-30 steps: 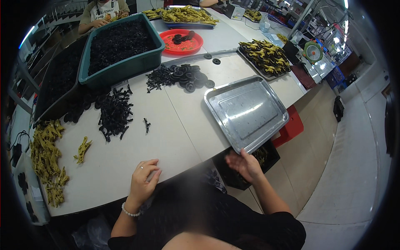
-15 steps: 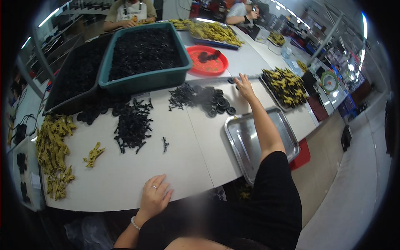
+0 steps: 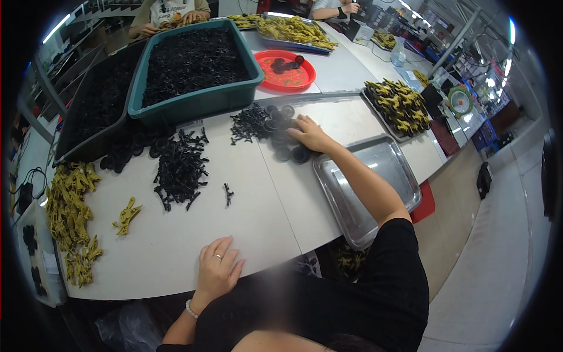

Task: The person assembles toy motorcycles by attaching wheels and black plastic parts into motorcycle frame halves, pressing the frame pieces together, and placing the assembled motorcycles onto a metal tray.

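Note:
My right hand [image 3: 309, 134] reaches over the table with fingers spread, at the right side of a pile of black round wheel-like pieces [image 3: 282, 154]. Its fingertips are at the pile, and part of the pile looks smeared. My left hand [image 3: 217, 268] lies with fingers stretched out at the table's near edge, holding nothing. Beyond it, a single small black branching part [image 3: 228, 194] sits alone. Small black parts [image 3: 249, 124] are heaped just left of the round pieces. A larger pile of black parts [image 3: 180, 170] lies farther left.
A metal tray [image 3: 346, 189] lies under my right forearm. Yellow figure-like pieces [image 3: 71, 217] are heaped at left, with one yellow piece [image 3: 126, 216] apart. A teal tub [image 3: 196, 105], a red round tray [image 3: 302, 80] and a loaded tray [image 3: 399, 108] stand farther off. A co-worker [image 3: 170, 14] sits opposite.
My right hand has come left and nearer, from beyond the round pieces onto their right side; some of those pieces have shifted. My left hand stays at the table edge.

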Action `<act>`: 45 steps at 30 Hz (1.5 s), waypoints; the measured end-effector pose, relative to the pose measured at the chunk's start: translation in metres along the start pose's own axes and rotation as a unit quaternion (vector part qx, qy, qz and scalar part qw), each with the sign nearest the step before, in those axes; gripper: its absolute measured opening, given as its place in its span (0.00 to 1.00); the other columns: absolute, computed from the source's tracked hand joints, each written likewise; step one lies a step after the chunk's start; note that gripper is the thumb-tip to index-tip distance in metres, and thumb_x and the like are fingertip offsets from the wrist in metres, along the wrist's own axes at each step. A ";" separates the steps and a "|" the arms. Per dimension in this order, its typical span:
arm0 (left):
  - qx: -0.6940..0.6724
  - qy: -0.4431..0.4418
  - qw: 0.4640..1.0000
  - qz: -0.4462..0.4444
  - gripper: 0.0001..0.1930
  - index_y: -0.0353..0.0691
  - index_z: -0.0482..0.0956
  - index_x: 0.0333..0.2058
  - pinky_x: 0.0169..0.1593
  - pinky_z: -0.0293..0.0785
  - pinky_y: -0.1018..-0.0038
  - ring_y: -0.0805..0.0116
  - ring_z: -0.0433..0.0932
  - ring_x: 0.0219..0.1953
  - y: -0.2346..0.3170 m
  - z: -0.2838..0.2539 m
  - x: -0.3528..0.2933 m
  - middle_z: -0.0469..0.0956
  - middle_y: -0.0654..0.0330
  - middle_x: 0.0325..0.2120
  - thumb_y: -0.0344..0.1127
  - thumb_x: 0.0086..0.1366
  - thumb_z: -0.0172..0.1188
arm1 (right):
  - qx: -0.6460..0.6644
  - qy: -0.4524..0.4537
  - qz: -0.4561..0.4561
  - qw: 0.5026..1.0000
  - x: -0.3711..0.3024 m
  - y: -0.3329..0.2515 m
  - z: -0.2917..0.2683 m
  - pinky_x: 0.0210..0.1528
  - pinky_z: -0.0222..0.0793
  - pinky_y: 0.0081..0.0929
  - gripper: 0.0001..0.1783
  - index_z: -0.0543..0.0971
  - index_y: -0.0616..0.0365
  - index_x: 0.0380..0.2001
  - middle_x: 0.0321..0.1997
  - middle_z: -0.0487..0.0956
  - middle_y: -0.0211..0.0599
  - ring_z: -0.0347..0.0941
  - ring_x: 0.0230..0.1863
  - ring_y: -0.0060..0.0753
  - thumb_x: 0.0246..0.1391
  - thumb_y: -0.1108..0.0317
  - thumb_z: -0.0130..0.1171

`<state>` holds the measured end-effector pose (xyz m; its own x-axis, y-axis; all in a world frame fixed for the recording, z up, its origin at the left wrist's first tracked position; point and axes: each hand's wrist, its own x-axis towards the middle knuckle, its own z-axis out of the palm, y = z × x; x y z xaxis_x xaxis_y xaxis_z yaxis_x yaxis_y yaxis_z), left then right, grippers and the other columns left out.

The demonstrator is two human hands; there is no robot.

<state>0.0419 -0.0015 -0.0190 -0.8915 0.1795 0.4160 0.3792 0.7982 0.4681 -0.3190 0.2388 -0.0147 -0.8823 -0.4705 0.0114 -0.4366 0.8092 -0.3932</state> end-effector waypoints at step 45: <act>0.035 -0.349 0.917 0.191 0.21 0.44 0.71 0.57 0.63 0.54 0.43 0.59 0.59 0.65 -0.008 0.092 0.254 0.65 0.56 0.60 0.41 0.68 0.46 | -0.118 0.152 -0.021 0.981 -0.293 -0.008 -0.012 0.54 0.63 0.41 0.25 0.73 0.62 0.51 0.57 0.73 0.44 0.65 0.62 0.46 0.49 0.65 0.62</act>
<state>-0.2107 0.0911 0.0114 -0.6473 0.7588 -0.0724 0.7022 0.6306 0.3305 -0.0593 0.3740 -0.0033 -0.8585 -0.4081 0.3105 -0.4709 0.8671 -0.1623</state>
